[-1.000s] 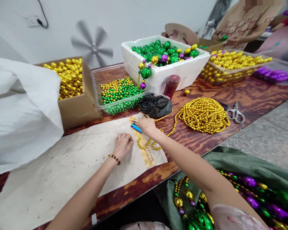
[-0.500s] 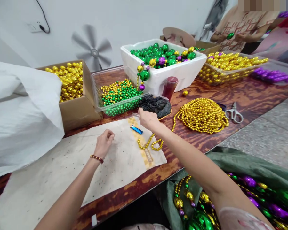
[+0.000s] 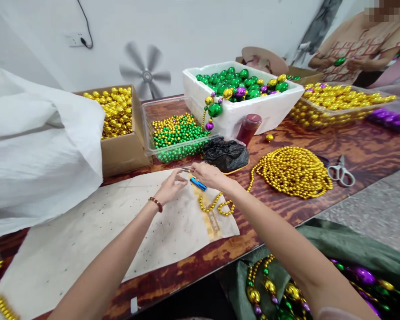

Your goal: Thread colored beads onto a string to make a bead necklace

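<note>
My right hand (image 3: 208,174) is closed, its fingertips pinching a thin, slender piece (image 3: 186,170) too small to name, just in front of the black plastic bag (image 3: 228,153). My left hand (image 3: 170,186), with a beaded bracelet at the wrist, is beside it, thumb and fingers apart, fingertips close to the thin piece; whether they touch it I cannot tell. Just below both hands a blue lighter-like object (image 3: 198,184) lies on the white cloth sack (image 3: 120,222). A short string of gold beads (image 3: 209,208) curls nearer to me, under my right forearm.
Behind stand a carton of gold beads (image 3: 123,149), a clear tub of small beads (image 3: 180,153) and a white foam box (image 3: 253,111). Coiled gold beads (image 3: 295,171) and scissors (image 3: 342,172) lie right. A red-lidded jar (image 3: 250,129) is behind the bag. A co-worker (image 3: 363,44) holds a green bead.
My left hand has moved up and right to meet my right hand, its fingers opening out. The view has shifted left, bringing a gold bead strand into the lower left corner.
</note>
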A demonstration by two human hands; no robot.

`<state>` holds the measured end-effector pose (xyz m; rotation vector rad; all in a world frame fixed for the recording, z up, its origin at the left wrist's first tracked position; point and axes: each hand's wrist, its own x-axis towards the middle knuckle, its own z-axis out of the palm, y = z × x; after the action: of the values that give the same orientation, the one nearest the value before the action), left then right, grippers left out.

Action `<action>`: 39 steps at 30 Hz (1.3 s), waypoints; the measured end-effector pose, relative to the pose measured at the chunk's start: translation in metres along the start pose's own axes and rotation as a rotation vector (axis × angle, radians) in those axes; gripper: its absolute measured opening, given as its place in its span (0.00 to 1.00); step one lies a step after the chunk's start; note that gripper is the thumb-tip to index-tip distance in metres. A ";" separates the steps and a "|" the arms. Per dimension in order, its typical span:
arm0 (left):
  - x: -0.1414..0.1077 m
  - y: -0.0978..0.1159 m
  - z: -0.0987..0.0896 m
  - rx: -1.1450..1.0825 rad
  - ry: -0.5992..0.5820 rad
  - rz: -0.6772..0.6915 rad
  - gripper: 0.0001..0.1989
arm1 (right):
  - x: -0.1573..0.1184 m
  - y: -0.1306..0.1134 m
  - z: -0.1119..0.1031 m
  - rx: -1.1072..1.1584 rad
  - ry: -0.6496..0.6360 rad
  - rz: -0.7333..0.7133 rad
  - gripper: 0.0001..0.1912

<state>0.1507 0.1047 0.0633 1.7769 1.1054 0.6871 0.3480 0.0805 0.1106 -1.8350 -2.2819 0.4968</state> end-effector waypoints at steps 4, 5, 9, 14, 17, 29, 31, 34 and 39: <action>0.002 -0.007 -0.013 -0.215 -0.114 -0.105 0.13 | -0.004 0.011 0.002 0.052 0.015 -0.014 0.13; 0.001 -0.008 -0.017 -0.221 -0.103 -0.105 0.13 | -0.004 0.013 0.004 0.069 0.019 -0.030 0.13; -0.003 -0.007 -0.021 -0.255 0.090 -0.073 0.23 | 0.001 0.010 0.010 0.130 0.043 -0.105 0.12; 0.001 -0.004 -0.014 -0.385 -0.052 -0.053 0.24 | 0.007 0.005 0.012 0.142 0.059 -0.122 0.11; -0.001 -0.004 -0.019 -0.442 -0.030 -0.104 0.16 | 0.004 0.010 0.008 0.113 0.051 -0.079 0.12; -0.012 0.006 -0.065 -0.484 0.203 -0.192 0.20 | -0.005 0.016 0.001 -0.111 -0.009 0.098 0.15; -0.012 0.008 -0.069 -0.497 0.218 -0.202 0.19 | -0.007 0.019 -0.005 -0.131 0.026 0.177 0.16; -0.013 0.014 -0.072 -0.423 0.238 -0.210 0.16 | -0.011 0.022 -0.014 -0.134 0.075 0.256 0.18; -0.017 0.022 -0.078 -0.107 0.225 -0.105 0.09 | -0.018 0.010 -0.022 -0.096 0.035 0.137 0.16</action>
<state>0.0886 0.1165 0.1171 1.5668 1.2777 0.8818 0.3683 0.0678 0.1286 -2.0394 -2.2035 0.3778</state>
